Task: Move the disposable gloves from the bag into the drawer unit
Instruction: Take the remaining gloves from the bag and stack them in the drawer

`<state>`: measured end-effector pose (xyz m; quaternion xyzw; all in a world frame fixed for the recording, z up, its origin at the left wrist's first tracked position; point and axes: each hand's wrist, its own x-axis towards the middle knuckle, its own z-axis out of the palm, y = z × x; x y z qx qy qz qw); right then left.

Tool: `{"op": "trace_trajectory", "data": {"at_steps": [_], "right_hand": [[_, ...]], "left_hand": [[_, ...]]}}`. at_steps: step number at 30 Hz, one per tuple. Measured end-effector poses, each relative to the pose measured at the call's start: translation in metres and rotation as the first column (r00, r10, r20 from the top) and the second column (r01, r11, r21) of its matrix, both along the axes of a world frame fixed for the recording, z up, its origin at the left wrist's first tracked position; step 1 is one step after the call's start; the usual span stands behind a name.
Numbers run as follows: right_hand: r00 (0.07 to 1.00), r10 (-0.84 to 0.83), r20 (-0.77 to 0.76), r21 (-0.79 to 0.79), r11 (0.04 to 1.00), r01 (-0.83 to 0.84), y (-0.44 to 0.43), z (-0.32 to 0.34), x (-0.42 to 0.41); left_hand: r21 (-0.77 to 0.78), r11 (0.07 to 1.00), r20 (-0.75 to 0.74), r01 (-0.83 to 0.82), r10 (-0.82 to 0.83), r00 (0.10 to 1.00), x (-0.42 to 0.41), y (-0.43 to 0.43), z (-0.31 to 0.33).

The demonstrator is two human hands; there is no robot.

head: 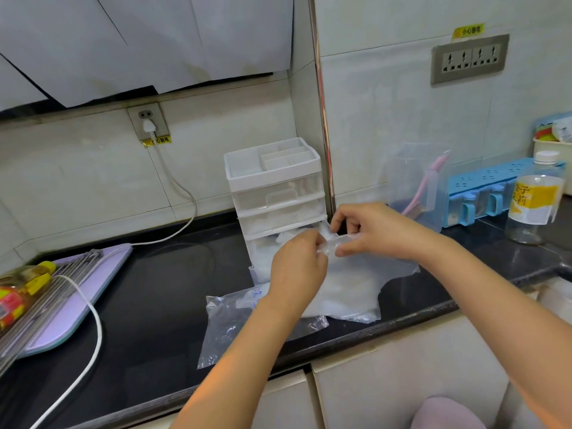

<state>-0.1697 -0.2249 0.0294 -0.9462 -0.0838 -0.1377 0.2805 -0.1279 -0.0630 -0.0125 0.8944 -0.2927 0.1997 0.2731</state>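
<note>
Two bare hands, the left hand (298,267) and the right hand (380,230). Behind them stands one white plastic drawer unit (275,187) with three clear drawers. Beneath them lie one flat clear plastic bag (229,323) and one bunch of translucent thin-film gloves (346,286), too crumpled to count. Right of the right hand is one clear yellow-labelled bottle (534,205). Well left of the left hand is one lilac rectangular cutting board (119,258).

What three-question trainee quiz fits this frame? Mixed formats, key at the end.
1. True or false: the bag lies flat on the counter.
2. What do the left hand and right hand pinch between them? A a clear glove; B a spoon; C a cup.
3. Fill in: the drawer unit stands in the ___ where the two walls meet.
Key: 1 true; 2 A; 3 corner.
</note>
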Motion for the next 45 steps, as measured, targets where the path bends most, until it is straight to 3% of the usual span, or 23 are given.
{"op": "trace_trajectory", "data": {"at_steps": [6, 9, 12, 14, 17, 21, 24, 26, 29, 35, 38, 42, 43, 45], "right_hand": [[0.991, -0.103, -0.083, -0.333, 0.940, 0.070, -0.014, 0.029, 0.026], [0.975, -0.109, -0.192, -0.363, 0.931, 0.033, -0.010, 0.034, 0.054], [0.962, -0.063, -0.265, -0.297, 0.955, -0.019, 0.002, 0.034, 0.082], [0.982, -0.050, -0.183, -0.275, 0.961, -0.002, 0.011, 0.032, 0.104], [0.992, -0.079, 0.100, -0.231, 0.968, 0.100, 0.020, 0.034, 0.131], [0.894, -0.165, 0.417, -0.055, 0.977, 0.207, 0.018, 0.041, 0.144], [0.840, -0.125, 0.528, -0.104, 0.972, 0.210, 0.012, 0.030, 0.137], [0.858, -0.079, 0.507, -0.189, 0.961, 0.200, 0.007, 0.017, 0.129], [0.943, -0.052, 0.330, -0.358, 0.917, 0.176, 0.001, -0.006, 0.127], [0.989, -0.148, -0.017, -0.490, 0.863, 0.121, 0.002, -0.020, 0.121], [0.982, -0.177, -0.065, -0.331, 0.932, 0.146, 0.005, -0.012, 0.117], [0.988, -0.097, -0.120, 0.087, 0.990, 0.108, 0.017, 0.000, 0.119], [0.987, -0.062, -0.151, 0.113, 0.990, 0.080, 0.022, -0.001, 0.122], [0.963, -0.013, -0.268, 0.007, 1.000, 0.016, 0.032, -0.009, 0.128]], "left_hand": [[0.073, 0.997, -0.047, -0.035, 0.039, 0.998, 0.031, 0.019, 0.021], [0.132, 0.988, -0.094, -0.078, 0.091, 0.991, 0.057, 0.022, 0.032], [0.103, 0.989, -0.077, -0.101, 0.109, 0.991, 0.081, 0.022, 0.046], [0.047, 0.993, -0.045, -0.112, 0.114, 0.992, 0.096, 0.021, 0.060], [-0.008, 0.989, 0.080, -0.148, 0.148, 0.986, 0.113, 0.024, 0.087], [-0.104, 0.990, 0.348, -0.094, 0.125, 0.929, 0.113, 0.035, 0.108], [-0.036, 0.999, 0.482, -0.024, 0.038, 0.875, 0.096, 0.041, 0.096], [0.041, 0.999, 0.386, 0.028, -0.042, 0.922, 0.090, 0.041, 0.075], [0.120, 0.991, 0.113, 0.056, -0.069, 0.991, 0.094, 0.039, 0.041], [0.187, 0.981, -0.273, 0.051, 0.002, 0.962, 0.116, 0.030, 0.002], [0.193, 0.979, -0.360, 0.059, 0.015, 0.933, 0.127, 0.028, -0.009], [0.212, 0.974, -0.444, 0.085, 0.018, 0.896, 0.139, 0.027, -0.021], [0.225, 0.970, -0.453, 0.086, 0.026, 0.891, 0.141, 0.026, -0.023], [0.277, 0.957, -0.465, 0.088, 0.054, 0.884, 0.145, 0.024, -0.027]]}}
